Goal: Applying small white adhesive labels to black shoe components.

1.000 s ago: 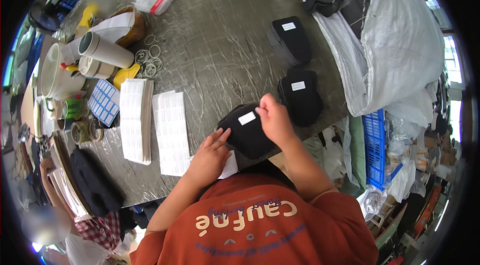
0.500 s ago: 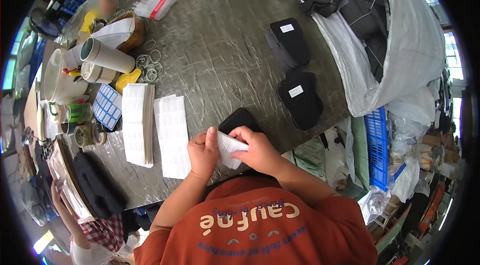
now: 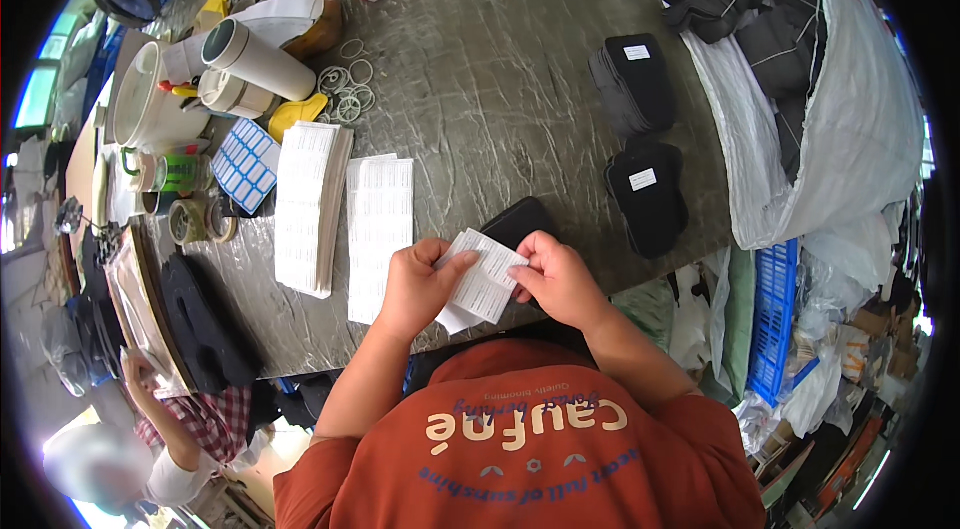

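Observation:
Between my two hands, close to my body at the table's near edge, are small printed white label sheets (image 3: 488, 284). My left hand (image 3: 422, 281) pinches their left side between thumb and fingers. At the right edge, my right hand (image 3: 560, 279) pinches the paper the same way. Another white layer shows below the top sheet. Just beyond the hands lies a flat black object with rounded corners (image 3: 520, 221), partly hidden by them. To the left rest a flat printed label sheet (image 3: 382, 229) and a thick stack of label sheets (image 3: 308, 214).
Two stacks of black insole-shaped pieces (image 3: 645, 204) with white labels sit right. Beyond them a white woven sack (image 3: 860, 129) holds tied dark bundles. Left are rubber bands (image 3: 345, 94), a white tumbler (image 3: 260, 59), tape rolls (image 3: 188, 221) and a blue-framed label sheet (image 3: 245, 164). Another person's arm (image 3: 165, 419) shows lower left.
The paper in my hands is spread wider and turned more face-up. My right hand has shifted to its right edge. The whole view has swung, moving the table items rightward.

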Demonstrator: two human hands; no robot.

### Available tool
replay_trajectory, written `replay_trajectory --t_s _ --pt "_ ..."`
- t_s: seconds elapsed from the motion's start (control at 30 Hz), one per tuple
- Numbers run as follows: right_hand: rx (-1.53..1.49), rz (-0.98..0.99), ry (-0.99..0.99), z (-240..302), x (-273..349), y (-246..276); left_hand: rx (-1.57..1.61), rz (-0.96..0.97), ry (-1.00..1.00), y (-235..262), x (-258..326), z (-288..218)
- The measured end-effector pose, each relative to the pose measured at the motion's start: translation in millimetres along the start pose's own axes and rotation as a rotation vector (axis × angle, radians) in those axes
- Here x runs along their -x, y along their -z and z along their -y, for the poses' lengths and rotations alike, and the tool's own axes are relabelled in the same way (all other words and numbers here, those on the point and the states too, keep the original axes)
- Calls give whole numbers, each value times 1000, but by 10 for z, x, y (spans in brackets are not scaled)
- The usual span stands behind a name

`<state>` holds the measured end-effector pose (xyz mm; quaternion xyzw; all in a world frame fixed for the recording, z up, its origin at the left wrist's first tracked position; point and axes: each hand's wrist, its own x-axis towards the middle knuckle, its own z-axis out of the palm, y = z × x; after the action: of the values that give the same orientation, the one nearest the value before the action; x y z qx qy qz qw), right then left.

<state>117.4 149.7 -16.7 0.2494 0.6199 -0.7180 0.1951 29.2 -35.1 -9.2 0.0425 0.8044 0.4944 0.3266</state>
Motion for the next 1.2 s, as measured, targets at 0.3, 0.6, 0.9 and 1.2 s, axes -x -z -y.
replay_trajectory --t_s 0.3,0.6,0.9,1.2 --pt "124 -360 318 -109 -168 185 -565 280 -579 -83 149 192" --pt "212 -431 395 -389 -315 106 -689 302 -771 -309 88 222" --pt "336 -471 434 -407 -348 98 -690 297 -736 -322 74 189" --pt "227 -417 399 -372 -315 130 -706 284 -719 -323 66 231"
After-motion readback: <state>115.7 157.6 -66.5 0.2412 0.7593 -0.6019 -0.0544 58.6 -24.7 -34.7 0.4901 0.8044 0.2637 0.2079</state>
